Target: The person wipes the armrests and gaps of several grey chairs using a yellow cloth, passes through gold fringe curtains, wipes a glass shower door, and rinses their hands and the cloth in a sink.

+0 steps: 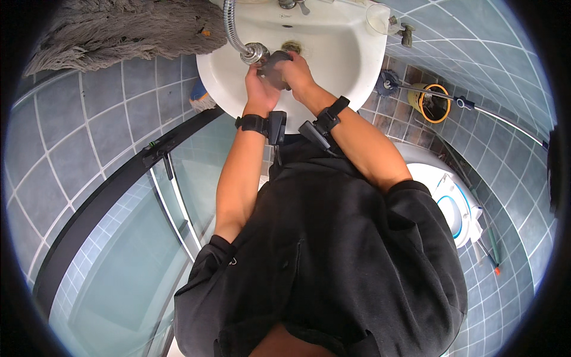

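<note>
Over the white washbasin (220,77), both my hands are closed around a dark, rounded object (275,66). It is smeared, and its kind cannot be made out. My right hand (297,74) wraps it from the right and above. From the lower left, my left hand (260,90) cups it, with the fingers partly hidden. Just beyond my left fingertips is a chrome fitting (254,53) at the end of a ribbed metal hose (232,25); whether they touch is unclear. Behind the dark object shows the basin's drain (291,46).
A tap (291,3) stands at the basin's far edge, with a clear cup (377,19) at its right corner. Grey shaggy fabric (125,33) hangs at far left. To the right are a yellow-rimmed bucket (434,104), a long pole (505,121) and a toilet (452,205). A glass door (125,262) stands left.
</note>
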Demonstrator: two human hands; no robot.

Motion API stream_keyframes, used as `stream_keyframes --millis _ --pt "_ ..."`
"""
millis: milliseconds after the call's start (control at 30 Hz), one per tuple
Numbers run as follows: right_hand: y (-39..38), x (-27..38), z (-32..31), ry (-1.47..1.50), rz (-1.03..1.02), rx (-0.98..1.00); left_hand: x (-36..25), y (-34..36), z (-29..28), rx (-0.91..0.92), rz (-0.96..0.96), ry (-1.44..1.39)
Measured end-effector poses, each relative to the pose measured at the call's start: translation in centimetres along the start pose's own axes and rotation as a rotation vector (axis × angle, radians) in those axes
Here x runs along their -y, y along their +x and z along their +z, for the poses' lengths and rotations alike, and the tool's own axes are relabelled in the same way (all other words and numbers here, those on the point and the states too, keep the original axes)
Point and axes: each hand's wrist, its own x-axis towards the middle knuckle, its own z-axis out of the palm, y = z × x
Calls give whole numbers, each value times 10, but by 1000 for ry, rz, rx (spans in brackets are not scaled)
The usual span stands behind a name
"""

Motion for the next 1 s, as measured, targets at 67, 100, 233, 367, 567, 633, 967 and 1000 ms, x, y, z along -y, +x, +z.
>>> stream_keyframes --millis 67,100,233,367,567,633,967,1000 --pt "1 4 -2 97 119 85 -2 10 -4 -17 16 16" --pt "3 6 -2 97 117 83 -3 16 -4 -56 2 33" --pt "1 8 2 32 99 108 -9 41 -20 -118 28 33" --pt "24 -7 -6 216 114 112 -12 30 -4 -98 68 75" --pt "14 -9 -5 93 242 9 -3 12 10 -91 263 368" --pt "12 -7 -3 232 279 36 0 7 8 -61 268 482" --pt "30 -6 -3 445 181 16 4 -12 0 30 315 1073" --pt "29 -1 -2 451 178 12 3 -16 10 36 314 1078"
